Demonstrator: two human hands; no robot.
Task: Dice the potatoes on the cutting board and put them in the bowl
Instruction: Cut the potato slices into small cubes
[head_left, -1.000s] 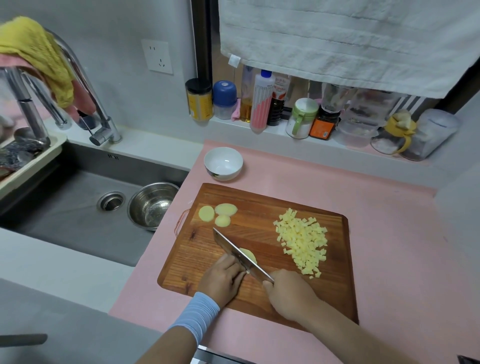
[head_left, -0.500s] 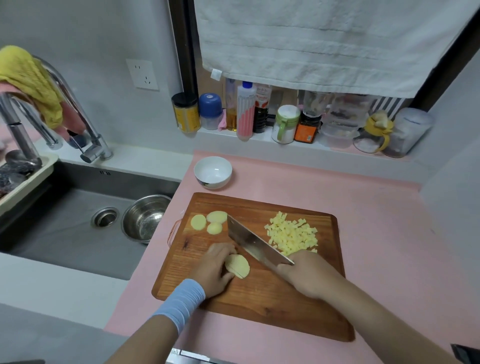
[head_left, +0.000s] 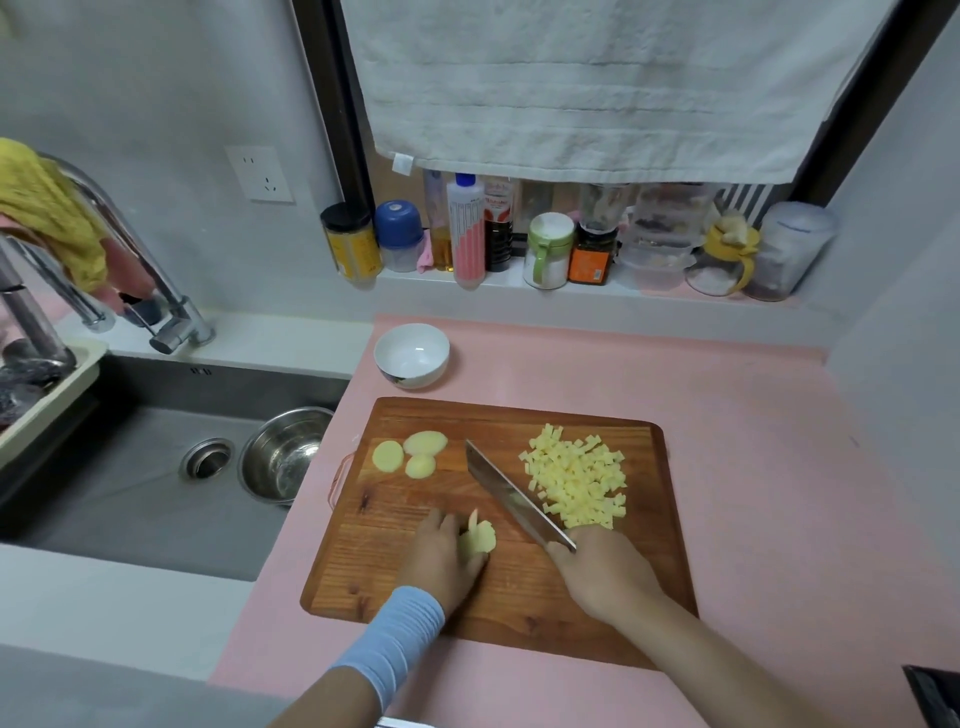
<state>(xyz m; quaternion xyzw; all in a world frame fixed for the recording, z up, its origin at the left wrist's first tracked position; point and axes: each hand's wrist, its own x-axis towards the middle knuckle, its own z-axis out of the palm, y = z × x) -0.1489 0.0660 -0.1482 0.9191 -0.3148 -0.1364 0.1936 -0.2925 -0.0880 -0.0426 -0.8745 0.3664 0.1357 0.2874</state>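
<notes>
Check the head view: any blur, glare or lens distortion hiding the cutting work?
Head view: light is soft and even, shadows faint; wide-angle distortion slants the window frame; the potato slices that the left hand holds look slightly smeared; the knife in the right hand shows mild sheen, no harsh glare; diced pile and white bowl read clearly.

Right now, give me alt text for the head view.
On a wooden cutting board, the left hand holds a sliced potato while the right hand grips a knife angled between it and a pile of diced potato. Three slices lie far left; an empty white bowl sits beyond the board.
</notes>
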